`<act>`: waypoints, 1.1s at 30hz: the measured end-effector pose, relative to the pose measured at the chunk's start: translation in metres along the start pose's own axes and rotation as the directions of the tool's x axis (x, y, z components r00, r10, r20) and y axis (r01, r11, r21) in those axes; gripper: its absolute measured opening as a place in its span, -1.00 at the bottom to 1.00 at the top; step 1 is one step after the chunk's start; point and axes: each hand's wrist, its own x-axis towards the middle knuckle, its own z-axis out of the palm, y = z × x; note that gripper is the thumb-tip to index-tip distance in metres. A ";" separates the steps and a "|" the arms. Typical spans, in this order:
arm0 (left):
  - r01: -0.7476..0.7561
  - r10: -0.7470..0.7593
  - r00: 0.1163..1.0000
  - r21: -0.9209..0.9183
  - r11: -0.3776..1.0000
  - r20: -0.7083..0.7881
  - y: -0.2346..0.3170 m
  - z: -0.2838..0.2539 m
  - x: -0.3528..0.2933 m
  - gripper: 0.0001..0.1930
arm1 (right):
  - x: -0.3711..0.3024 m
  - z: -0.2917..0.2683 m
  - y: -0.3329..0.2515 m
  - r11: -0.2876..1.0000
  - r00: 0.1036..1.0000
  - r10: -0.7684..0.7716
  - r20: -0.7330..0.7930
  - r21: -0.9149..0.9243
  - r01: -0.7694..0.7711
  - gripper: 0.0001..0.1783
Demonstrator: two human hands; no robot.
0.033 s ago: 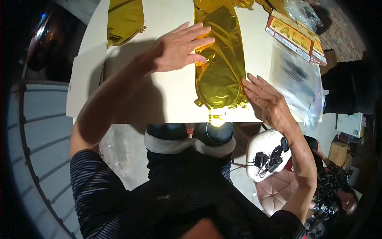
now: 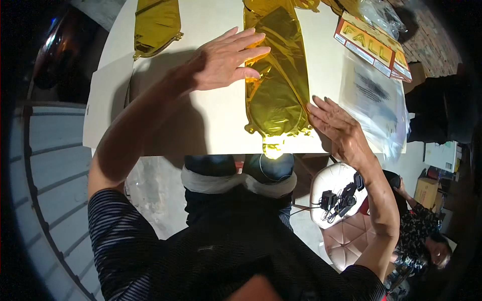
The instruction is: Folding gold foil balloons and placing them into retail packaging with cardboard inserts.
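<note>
1. Big white table (image 2: 223,123): fills the top mid of the pic, w/ lots of stuff on it.
2. Co-worker (image 2: 419,233): low on the R side, in a dark top w/ light spots.
3. Pink seat (image 2: 347,238): on the R, below the table edge, w/ a white pad (image 2: 321,183) next to it.
4. Long gold foil (image 2: 278,103): the main thing. Lies flat on the table, right in front of the person; top end goes out of view.
5. Clear bags (image 2: 369,108): flat pile, R side of table.
6. 2nd gold foil (image 2: 158,25): up top L.
7. Red & yellow card packs (image 2: 371,46): just above the bags.
8. L hand (image 2: 226,62): flat, fingers spread, over the long foil's L edge. Grips nothing; can't tell if it's pressing.
9. R hand (image 2: 341,128): loose, fingers a bit bent, tips by the foil's R edge. Holds nothing; can't tell if they touch.
10. Black cords (image 2: 344,203): on the white pad.
11. Foil tab (image 2: 273,149): v. bright, at the table's near edge.
</note>
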 end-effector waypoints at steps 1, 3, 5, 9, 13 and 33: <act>0.013 -0.013 1.000 0.009 1.000 0.009 0.003 0.002 0.000 -0.28 | -0.005 -0.003 0.002 1.000 1.000 0.005 0.004 -0.001 -0.005 -0.33; 0.012 -0.012 1.000 -0.003 1.000 0.016 0.002 0.001 -0.002 -0.28 | -0.010 -0.005 0.007 1.000 0.999 -0.018 -0.037 -0.017 0.018 -0.45; 0.010 -0.010 1.000 -0.011 1.000 0.022 0.002 -0.002 -0.003 -0.27 | -0.009 -0.006 0.009 0.996 0.997 -0.027 -0.076 -0.090 0.020 -0.59; 0.006 -0.005 1.000 -0.017 1.000 0.024 0.004 -0.004 -0.001 -0.28 | 0.002 -0.001 0.019 0.971 0.987 -0.121 -0.108 -0.220 0.095 -0.63; 0.031 -0.031 0.996 -0.001 1.000 0.084 0.008 -0.010 -0.001 -0.29 | 0.019 -0.002 0.023 0.965 0.982 -0.147 -0.115 -0.234 0.117 -0.66; 0.043 -0.042 0.993 -0.007 0.999 0.112 0.008 -0.007 -0.001 -0.27 | 0.041 0.005 0.053 0.950 0.946 -0.259 -0.193 -0.229 0.213 -0.74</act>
